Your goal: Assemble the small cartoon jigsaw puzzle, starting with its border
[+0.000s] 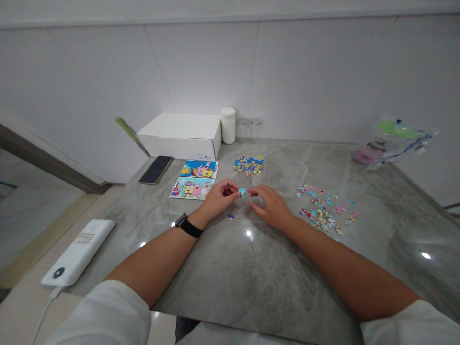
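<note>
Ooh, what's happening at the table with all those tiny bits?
A person is handling puzzle pieces with both hands. The left hand holds a light-blue puzzle bit, and the right hand's fingers are right beside it; I can't tell whether they touch it. A dark blue piece lies on the table just below the hands. One loose pile lies beyond them, another pile to the right, and cartoon pictures lie to the left.
</note>
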Demonstrator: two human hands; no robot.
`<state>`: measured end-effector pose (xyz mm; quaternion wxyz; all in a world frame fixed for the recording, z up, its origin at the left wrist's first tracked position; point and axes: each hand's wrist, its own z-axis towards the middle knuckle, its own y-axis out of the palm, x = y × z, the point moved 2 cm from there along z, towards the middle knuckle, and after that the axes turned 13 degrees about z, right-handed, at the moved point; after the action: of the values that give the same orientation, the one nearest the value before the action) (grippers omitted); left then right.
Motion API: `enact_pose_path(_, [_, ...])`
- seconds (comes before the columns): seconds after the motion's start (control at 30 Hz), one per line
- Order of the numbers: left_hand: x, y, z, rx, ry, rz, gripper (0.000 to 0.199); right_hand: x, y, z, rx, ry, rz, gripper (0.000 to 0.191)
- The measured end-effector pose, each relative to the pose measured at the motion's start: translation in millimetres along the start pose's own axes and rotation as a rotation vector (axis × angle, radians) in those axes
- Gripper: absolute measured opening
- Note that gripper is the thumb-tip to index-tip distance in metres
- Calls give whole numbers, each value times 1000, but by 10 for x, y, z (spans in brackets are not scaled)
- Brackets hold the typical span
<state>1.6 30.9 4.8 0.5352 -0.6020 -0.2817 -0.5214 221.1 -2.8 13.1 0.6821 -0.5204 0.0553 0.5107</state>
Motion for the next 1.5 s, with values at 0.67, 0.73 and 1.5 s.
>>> enact_pose_path(0.67, [97,137,-116,-21,91,166,17,-42,-15,-15,56,-142,-117,18])
enact_pose_path(0.73, [113,134,-127,-22,96,187,17,-44,-17,-16,57,-149,-124,19])
enact_pose_path(1.5, [187,-17,-114,33,494,658,13,55,-4,-13,-7,-59,-74,19])
